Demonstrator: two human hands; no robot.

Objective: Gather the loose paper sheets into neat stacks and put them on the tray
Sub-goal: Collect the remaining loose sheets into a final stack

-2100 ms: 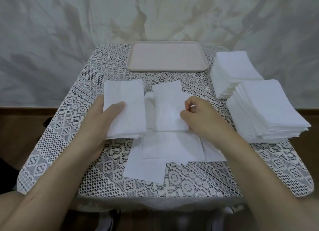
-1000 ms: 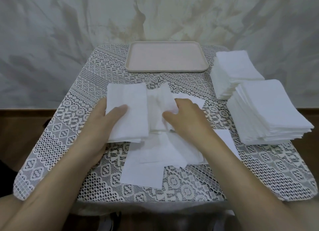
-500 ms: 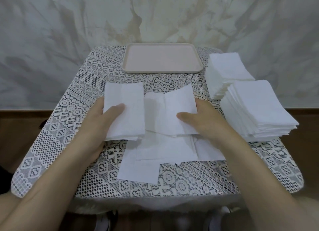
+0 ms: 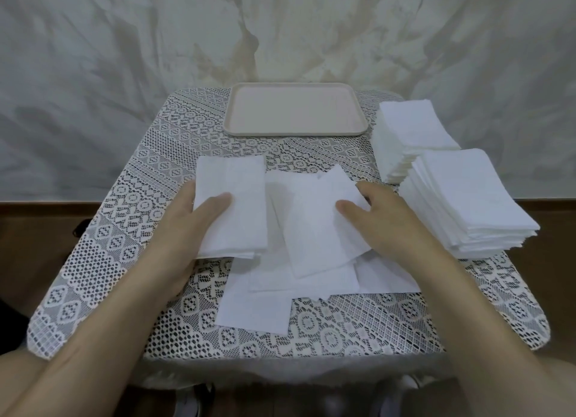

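Head camera, looking down over a table point(image 4: 498, 323) draped in a lace cloth point(image 4: 156, 167): a person sorted paper, the left hand point(image 4: 187, 229) gripping a thin stack point(image 4: 240, 195) at about nine o'clock of the table's centre, thumb laid flat on top and fingers out of sight beneath its left edge. The right hand point(image 4: 383, 220) pinched a single sheet point(image 4: 314, 232) by its right edge, thumb on top and fingers curled behind, the sheet lying askew just beside the thin stack and not yet on it. More loose sheets point(image 4: 255, 310) lay overlapping at six o'clock, under and below the held one. The tray point(image 4: 293, 109) sat bare at twelve o'clock, well apart from both hands, while two tall stacks point(image 4: 467, 198) stood at two and three o'clock, one behind the other near the table's right edge. The risk from here looked to lie in the transfer: so limp a sheet could fold or land crooked on the thin stack, spoiling its edges, and a sheet underneath could cling and be dragged along. The right forearm, close to the nearer tall stack, could also nudge its fanned edges toward the table's rim
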